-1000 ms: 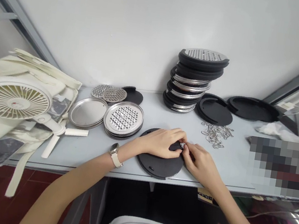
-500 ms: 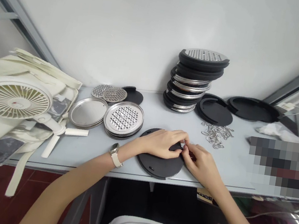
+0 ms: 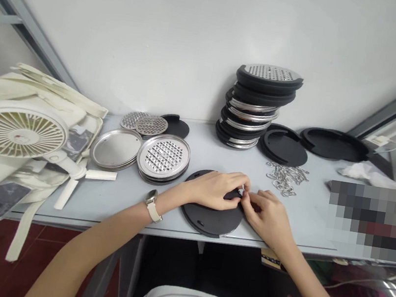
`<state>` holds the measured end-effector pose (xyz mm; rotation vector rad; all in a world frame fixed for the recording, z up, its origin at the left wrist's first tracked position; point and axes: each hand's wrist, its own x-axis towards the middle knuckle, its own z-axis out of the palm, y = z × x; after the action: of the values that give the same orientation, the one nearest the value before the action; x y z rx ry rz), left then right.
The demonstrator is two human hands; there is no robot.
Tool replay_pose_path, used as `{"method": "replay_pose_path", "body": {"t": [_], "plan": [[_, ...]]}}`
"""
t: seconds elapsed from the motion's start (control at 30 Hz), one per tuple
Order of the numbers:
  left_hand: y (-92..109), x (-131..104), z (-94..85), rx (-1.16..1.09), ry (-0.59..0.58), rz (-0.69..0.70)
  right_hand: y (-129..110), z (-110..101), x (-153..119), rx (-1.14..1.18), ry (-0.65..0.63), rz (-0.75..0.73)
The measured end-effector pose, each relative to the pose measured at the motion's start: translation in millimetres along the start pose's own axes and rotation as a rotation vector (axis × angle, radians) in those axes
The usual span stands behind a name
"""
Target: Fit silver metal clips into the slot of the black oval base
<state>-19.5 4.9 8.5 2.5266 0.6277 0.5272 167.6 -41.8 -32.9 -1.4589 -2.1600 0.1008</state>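
A round black plate with small slots (image 3: 213,220) lies near the table's front edge. Across its upper part rests my left hand (image 3: 214,189), with thumb and fingers closed around the plate's right rim. My right hand (image 3: 266,212) meets it there, its thumb and index finger pinched at a tiny shiny piece mostly hidden between the fingertips. Beyond my right hand is a loose pile of small metal hooks and rings (image 3: 286,177).
Behind stands a tall leaning stack of black and metal discs (image 3: 251,112). Black trays (image 3: 284,145) are right of it. Metal grater discs (image 3: 164,157) and plain metal plates (image 3: 116,147) sit left. A white fan (image 3: 18,131) lies on a cream bag at far left.
Both hands stay at the plate's right rim. The fingertips of my right hand have shifted very slightly, and the shiny piece between them shows less.
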Motion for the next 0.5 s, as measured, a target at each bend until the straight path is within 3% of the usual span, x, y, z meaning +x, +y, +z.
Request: {"method": "replay_pose_path", "body": {"t": [0.5], "plan": [[-1.1,0.8,1.6,0.008,0.015,0.012,-1.4,0.0,0.7,0.091,0.026,-0.033]]}}
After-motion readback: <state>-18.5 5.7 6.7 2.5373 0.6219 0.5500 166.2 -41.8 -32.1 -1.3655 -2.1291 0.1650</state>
